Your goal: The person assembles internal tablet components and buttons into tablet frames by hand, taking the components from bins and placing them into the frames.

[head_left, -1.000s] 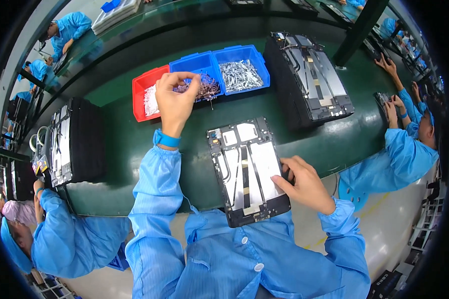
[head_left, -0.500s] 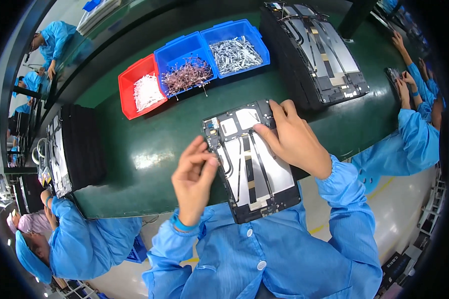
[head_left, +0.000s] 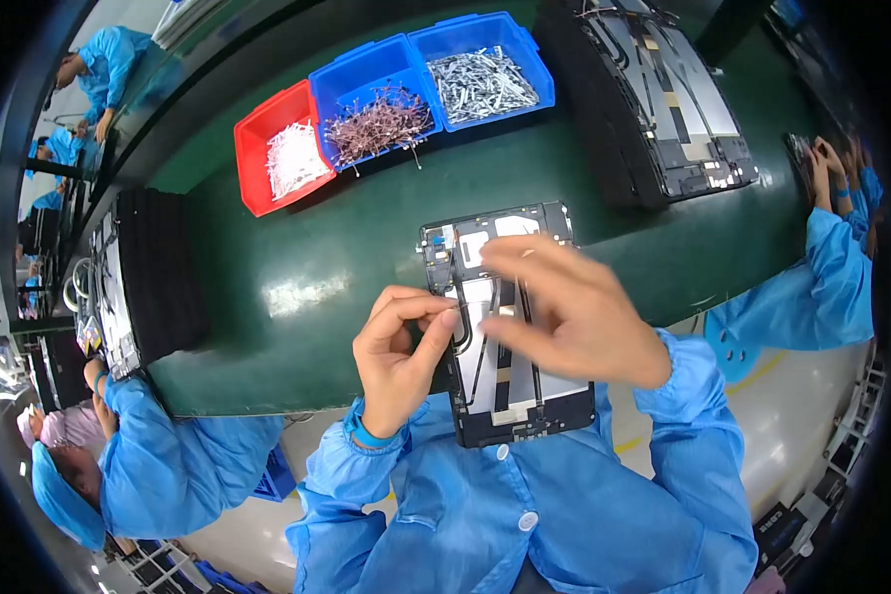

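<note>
An opened tablet-like device [head_left: 477,388] lies in front of me at the table's near edge, its white inner panel, black cables and small boards exposed. My left hand [head_left: 394,346] is at its left side, thumb and forefinger pinched together over the edge; whatever is between them is too small to make out. Above the middle of the device hovers my right hand [head_left: 589,317], blurred by motion, with thumb and fingers apart and nothing visible in them. It hides part of the panel and upper right section.
Beyond the device stand a red bin [head_left: 251,158] of white strips, a blue bin [head_left: 361,77] of brownish cable pieces and another blue bin [head_left: 470,38] of silvery strips. Stacks of similar devices rise at right [head_left: 698,94] and left [head_left: 158,277]. Co-workers sit on both sides.
My right hand has let go of the device's upper right edge and moved left over its middle. My left fingers have closed into a pinch at its left edge. The device has turned slightly.
</note>
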{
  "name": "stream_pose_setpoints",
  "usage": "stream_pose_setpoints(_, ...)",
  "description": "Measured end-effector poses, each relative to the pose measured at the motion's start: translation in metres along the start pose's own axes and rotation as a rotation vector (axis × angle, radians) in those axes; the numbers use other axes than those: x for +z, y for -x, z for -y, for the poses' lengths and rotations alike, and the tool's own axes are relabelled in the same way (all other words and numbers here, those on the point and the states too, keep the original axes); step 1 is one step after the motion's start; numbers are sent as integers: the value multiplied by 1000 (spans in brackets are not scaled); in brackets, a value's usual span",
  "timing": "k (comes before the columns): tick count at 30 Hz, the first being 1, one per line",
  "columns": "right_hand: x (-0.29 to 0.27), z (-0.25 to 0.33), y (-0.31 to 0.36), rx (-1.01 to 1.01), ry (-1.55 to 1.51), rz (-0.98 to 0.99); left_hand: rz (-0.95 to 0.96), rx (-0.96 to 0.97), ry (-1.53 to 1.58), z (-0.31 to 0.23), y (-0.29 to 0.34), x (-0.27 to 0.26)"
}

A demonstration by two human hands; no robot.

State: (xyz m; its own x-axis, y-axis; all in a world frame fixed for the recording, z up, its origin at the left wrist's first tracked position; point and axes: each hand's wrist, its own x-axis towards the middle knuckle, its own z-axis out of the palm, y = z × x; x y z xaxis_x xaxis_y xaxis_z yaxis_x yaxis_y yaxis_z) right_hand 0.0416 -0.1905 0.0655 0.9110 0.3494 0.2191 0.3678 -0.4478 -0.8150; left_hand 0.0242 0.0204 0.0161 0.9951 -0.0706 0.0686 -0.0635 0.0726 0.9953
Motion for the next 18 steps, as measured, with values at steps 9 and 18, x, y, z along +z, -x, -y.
stream_pose_setpoints(9, 34, -14, -4, -204, 28, -33, 29, 413, -658, -13, -4, -11)
stream_pose_setpoints(18, 41, -23, -13, -227, -4, -63, 33, 421, -846, -13, -6, -16)
